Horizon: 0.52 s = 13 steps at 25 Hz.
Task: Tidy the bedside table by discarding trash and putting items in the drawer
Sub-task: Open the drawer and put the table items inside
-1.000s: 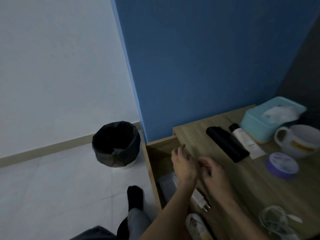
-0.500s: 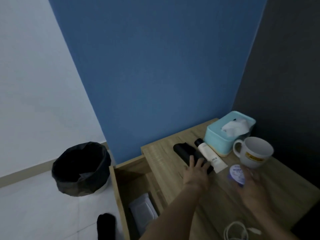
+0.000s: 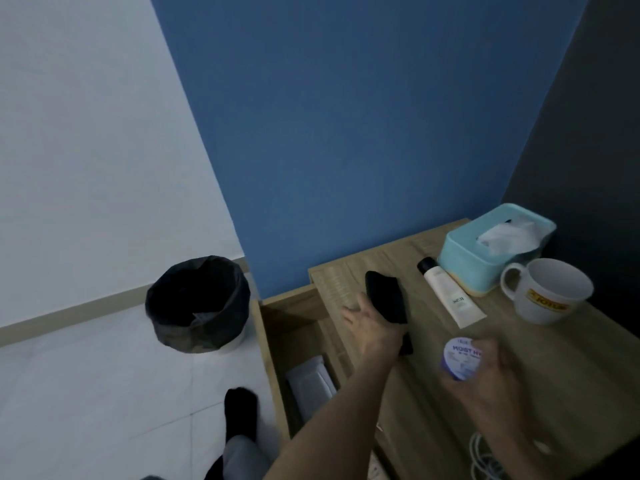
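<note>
Lying near the centre of the frame on the wooden table (image 3: 554,358), a black case (image 3: 384,299) is gripped at its near end by the curled fingers of the left hand (image 3: 374,327). At lower right, a round purple jar (image 3: 462,358) is held in the curled fingers of the right hand (image 3: 488,375). A white packet (image 3: 311,375) is seen in the open drawer (image 3: 291,299) below centre. A lined bin (image 3: 199,303) stands at centre left.
</note>
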Available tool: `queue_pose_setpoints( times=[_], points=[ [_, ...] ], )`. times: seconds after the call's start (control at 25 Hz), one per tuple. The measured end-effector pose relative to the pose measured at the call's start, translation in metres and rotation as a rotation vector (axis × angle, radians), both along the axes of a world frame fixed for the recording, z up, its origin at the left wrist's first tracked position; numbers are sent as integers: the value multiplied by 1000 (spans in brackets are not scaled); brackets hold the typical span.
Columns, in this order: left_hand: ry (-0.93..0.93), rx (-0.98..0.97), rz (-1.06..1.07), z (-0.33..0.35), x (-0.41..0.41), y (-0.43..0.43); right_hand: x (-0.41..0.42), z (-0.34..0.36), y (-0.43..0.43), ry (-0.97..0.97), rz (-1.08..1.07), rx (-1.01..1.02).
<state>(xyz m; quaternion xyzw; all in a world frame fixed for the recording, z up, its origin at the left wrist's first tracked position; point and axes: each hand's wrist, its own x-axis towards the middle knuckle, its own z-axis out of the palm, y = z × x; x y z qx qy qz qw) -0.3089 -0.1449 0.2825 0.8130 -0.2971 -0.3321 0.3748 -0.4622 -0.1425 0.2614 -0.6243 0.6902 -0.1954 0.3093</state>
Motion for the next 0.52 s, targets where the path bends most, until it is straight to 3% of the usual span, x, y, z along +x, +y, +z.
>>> queue_pose_setpoints(
  times=[0.2,0.32,0.52],
  points=[
    [34,113,40,2,21,27,29,-5,19,-2,101,-64],
    [296,163,139,-7,29,45,42,-5,25,0,127,-122],
    [638,-80,354,-21,45,75,82,0,37,-78,276,-6]
  ],
)
